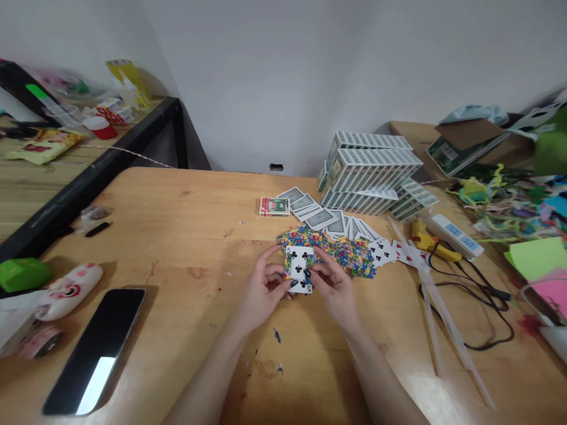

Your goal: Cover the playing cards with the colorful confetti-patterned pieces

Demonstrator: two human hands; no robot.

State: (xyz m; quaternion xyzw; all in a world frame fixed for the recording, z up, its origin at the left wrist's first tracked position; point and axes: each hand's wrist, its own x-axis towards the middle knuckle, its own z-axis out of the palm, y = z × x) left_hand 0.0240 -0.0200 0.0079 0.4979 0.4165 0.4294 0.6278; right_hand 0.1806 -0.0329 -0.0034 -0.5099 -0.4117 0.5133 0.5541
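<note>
Left hand (264, 288) and right hand (331, 288) each closed in a pinch on one card (298, 260), five of clubs, thumbs on its face. Card held just before a multicoloured spread (354, 255) on the bench (186, 236). Beyond: grey-backed cards (319, 218), red-and-green box (274, 206), stacked packs (372, 170). Glue gun (434, 243) at right; phone (95, 351) at left.

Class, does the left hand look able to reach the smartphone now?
Probably yes: nothing blocks the tabletop between the left hand and the smartphone, though it holds the five of clubs.
</note>
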